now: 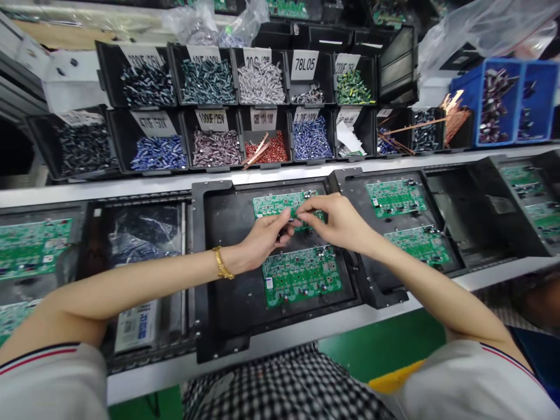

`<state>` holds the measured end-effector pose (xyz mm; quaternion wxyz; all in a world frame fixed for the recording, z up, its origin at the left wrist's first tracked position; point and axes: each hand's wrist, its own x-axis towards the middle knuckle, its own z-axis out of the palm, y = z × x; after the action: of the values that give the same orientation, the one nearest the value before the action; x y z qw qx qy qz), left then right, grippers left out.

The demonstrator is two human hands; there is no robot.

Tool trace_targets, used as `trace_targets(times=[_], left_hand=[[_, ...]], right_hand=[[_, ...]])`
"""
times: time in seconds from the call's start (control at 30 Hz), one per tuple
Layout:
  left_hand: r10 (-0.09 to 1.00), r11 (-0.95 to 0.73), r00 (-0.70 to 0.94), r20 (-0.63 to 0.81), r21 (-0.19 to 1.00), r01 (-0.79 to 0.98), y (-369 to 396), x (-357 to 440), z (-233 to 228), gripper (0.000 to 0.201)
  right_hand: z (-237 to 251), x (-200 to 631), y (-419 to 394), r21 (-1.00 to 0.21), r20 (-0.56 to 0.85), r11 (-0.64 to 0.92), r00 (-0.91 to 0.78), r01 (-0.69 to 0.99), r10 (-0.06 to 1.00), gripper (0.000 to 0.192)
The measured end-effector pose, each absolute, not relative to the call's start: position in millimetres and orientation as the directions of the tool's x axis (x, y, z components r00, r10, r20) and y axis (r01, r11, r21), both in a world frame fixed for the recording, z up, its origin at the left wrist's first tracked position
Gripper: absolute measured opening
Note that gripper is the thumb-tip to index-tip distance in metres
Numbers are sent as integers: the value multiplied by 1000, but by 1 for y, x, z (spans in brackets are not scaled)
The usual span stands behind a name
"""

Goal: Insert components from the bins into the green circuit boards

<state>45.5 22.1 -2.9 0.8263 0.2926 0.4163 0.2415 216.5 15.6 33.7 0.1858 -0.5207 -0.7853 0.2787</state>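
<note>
A black carrier tray [227, 251] in front of me holds two green circuit boards. Both hands meet over the far board [273, 204]. My left hand [265, 239], with a gold bracelet on the wrist, has its fingers curled and pinched at the board's near edge. My right hand [336, 221] pinches something small at its fingertips, touching the left fingertips; the item is too small to identify. The near board [300, 274] lies untouched below the hands.
Black bins [210, 81] of capacitors and other parts, with labels, line the shelf behind in two rows. Blue bins [503, 99] stand at the right. More trays with green boards [396, 198] sit on the conveyor to the right and the left [30, 245].
</note>
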Motion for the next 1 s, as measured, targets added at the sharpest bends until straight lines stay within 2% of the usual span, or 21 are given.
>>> trace_targets(times=[0.07, 0.13, 0.23, 0.3, 0.4, 0.53, 0.6, 0.77, 0.87, 1.0], left_hand=[[679, 671, 532, -506, 721, -171, 18, 48, -1, 40], [688, 663, 536, -489, 724, -191, 15, 49, 2, 39], [651, 716, 554, -519, 663, -220, 16, 49, 11, 35], [578, 794, 576, -577, 562, -234, 22, 48, 17, 33], [507, 859, 575, -642, 436, -270, 35, 46, 22, 27], [485, 872, 523, -701, 439, -219, 36, 43, 16, 23], [468, 874, 529, -708, 457, -163, 31, 42, 10, 22], [519, 828, 541, -661, 547, -126, 26, 40, 3, 22], [530, 827, 552, -644, 536, -168, 29, 40, 1, 16], [529, 840, 528, -664, 497, -218, 29, 39, 1, 20]], right_hand=[[33, 211, 6, -580, 48, 326, -369, 746, 928, 12], [32, 207, 0, -467, 120, 358, -343, 809, 932, 14], [36, 205, -7, -282, 174, 400, -363, 872, 915, 22], [41, 206, -7, -217, 157, 397, -369, 892, 916, 25], [40, 216, 2, -157, 112, 306, -291, 939, 950, 21], [13, 235, 27, -40, 28, 165, -164, 985, 986, 17], [-2, 242, 39, -53, -1, 158, -158, 986, 987, 17], [-16, 252, 50, -123, -27, 186, -191, 975, 981, 14], [-15, 253, 49, -140, -36, 192, -199, 971, 979, 12], [-17, 256, 49, -147, -24, 194, -200, 970, 980, 10]])
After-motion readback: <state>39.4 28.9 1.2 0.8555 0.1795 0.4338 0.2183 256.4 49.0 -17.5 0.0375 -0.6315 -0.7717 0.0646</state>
